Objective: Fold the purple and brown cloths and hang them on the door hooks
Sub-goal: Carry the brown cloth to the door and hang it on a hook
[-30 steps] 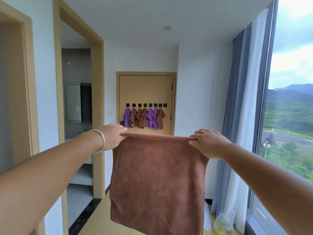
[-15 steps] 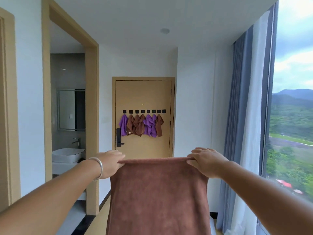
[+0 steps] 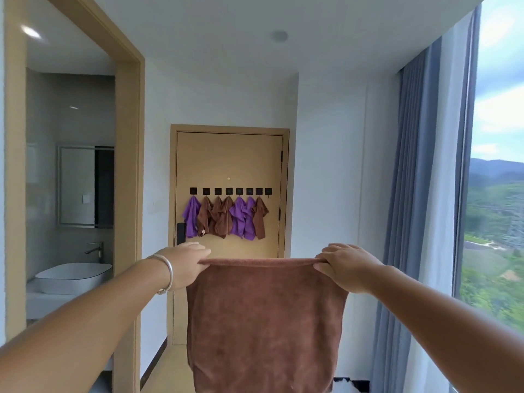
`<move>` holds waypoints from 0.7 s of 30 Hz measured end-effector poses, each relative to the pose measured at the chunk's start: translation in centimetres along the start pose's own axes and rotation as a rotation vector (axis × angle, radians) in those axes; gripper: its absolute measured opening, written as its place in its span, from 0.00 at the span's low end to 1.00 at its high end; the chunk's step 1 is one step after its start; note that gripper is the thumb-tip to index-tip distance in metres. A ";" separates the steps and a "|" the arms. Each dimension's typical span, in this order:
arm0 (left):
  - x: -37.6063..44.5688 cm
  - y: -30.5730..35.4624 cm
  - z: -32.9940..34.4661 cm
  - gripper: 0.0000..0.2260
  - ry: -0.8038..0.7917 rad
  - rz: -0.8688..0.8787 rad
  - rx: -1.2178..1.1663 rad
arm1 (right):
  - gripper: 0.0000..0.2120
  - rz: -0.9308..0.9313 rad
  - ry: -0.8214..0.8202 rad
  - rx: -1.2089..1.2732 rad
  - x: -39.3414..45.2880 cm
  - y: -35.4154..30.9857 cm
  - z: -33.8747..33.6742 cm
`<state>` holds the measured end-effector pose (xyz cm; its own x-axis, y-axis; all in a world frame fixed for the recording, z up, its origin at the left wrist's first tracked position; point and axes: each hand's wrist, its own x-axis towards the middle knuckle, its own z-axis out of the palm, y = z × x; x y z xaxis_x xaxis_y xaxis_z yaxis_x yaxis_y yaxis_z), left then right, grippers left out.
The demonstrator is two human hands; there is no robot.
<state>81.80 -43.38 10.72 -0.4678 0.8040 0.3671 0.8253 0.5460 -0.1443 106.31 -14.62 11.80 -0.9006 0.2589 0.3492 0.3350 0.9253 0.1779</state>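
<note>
left hand (image 3: pixel 185 265) pinches brown cloth (image 3: pixel 265 324) top corner, 9 o'clock | right hand (image 3: pixel 347 266) pinches other corner, 3 o'clock | cloth hangs, hides lower door (image 3: pixel 229 163) | hooks (image 3: pixel 230 191) 12 o'clock, purple/brown cloths hung, rightmost bare | sink (image 3: pixel 72 276) far left | curtain (image 3: pixel 422 194) right

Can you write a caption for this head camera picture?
Both hands hold a brown cloth up, facing the door hooks.

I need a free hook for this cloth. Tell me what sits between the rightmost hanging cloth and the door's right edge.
In the head view, one black hook with nothing on it, then bare door. The last brown cloth hangs just left of it.
</note>
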 end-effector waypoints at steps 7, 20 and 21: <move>7.2 -3.5 4.9 0.10 -0.042 0.018 0.005 | 0.25 0.002 -0.032 0.018 8.5 1.9 5.8; 28.3 -8.1 11.4 0.10 -0.044 -0.047 0.030 | 0.24 -0.011 0.018 0.068 30.6 12.3 15.4; 29.7 -8.3 12.1 0.11 -0.040 -0.053 0.027 | 0.25 -0.012 0.022 0.063 32.1 13.1 16.0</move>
<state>57.22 -21.18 11.75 -0.5230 0.7823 0.3384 0.7905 0.5936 -0.1506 77.36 10.19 10.64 -0.8978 0.2424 0.3677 0.3057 0.9440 0.1242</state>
